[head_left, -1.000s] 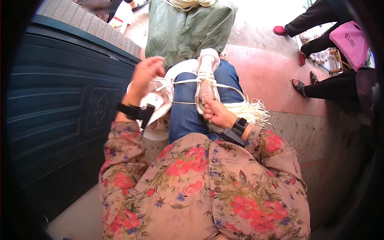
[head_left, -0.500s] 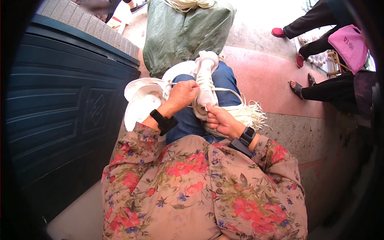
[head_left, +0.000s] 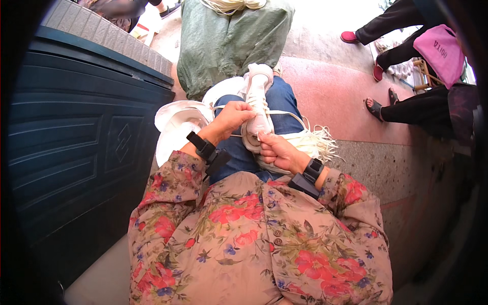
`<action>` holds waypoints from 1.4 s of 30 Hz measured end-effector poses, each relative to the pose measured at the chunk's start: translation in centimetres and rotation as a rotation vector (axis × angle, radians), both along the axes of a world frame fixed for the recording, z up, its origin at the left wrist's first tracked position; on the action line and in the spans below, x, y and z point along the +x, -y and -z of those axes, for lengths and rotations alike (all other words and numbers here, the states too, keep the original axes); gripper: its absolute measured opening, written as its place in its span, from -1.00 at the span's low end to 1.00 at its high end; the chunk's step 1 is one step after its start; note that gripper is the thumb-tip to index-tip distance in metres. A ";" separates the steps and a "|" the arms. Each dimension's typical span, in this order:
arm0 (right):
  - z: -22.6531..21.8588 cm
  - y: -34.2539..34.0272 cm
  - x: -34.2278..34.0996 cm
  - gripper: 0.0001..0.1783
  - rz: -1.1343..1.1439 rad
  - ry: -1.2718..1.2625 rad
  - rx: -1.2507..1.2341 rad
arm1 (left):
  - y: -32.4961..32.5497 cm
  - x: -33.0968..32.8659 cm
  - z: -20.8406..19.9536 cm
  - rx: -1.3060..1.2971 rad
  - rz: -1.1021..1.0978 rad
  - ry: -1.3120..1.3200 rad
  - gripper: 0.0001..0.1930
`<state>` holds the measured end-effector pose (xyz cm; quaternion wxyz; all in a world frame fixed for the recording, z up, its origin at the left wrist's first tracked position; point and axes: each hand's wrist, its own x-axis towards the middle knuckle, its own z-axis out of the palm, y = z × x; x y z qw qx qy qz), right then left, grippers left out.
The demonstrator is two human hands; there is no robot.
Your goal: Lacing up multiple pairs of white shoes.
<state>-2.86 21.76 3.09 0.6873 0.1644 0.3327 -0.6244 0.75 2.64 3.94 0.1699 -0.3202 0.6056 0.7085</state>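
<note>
A white lace-up shoe (head_left: 260,91) lies lengthwise over my jeans-clad legs, its laced front facing up. My left hand (head_left: 234,117) is closed in a pinch at the shoe's left side, its fingertips on a white shoelace (head_left: 284,113) strung across the shoe. At the shoe's near end my right hand (head_left: 280,151) pinches a small white piece that looks like a lace end; its fingers partly cover it. Over my right thigh hangs a bundle of white laces (head_left: 317,142) with loose, frayed-looking ends. More white shoes (head_left: 175,124) rest beside my left hand.
A big green woven sack (head_left: 229,51) stands just ahead, with white laces (head_left: 234,5) on top. To the left is a dark blue panelled door (head_left: 91,137). People's legs and feet (head_left: 376,109) and a pink bag (head_left: 441,53) are at the right.
The view has shifted slightly. Both hands stay pinched at nearly the same spots on the shoe, with the left wrist turned a little.
</note>
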 end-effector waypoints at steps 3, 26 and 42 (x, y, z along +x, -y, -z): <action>0.0 0.0 -0.1 -0.82 -0.022 -0.020 0.012 | -0.1 -0.5 -0.4 -0.396 0.204 -0.193 -0.78; 0.2 1.0 -5.6 -0.69 -0.298 -1.448 0.198 | -1.9 -0.9 -0.3 -0.115 -0.104 -0.207 -0.52; -8.8 -0.2 -8.5 -0.74 -0.071 -0.915 -0.288 | -1.3 -0.8 -2.9 -0.699 0.396 -0.372 -0.61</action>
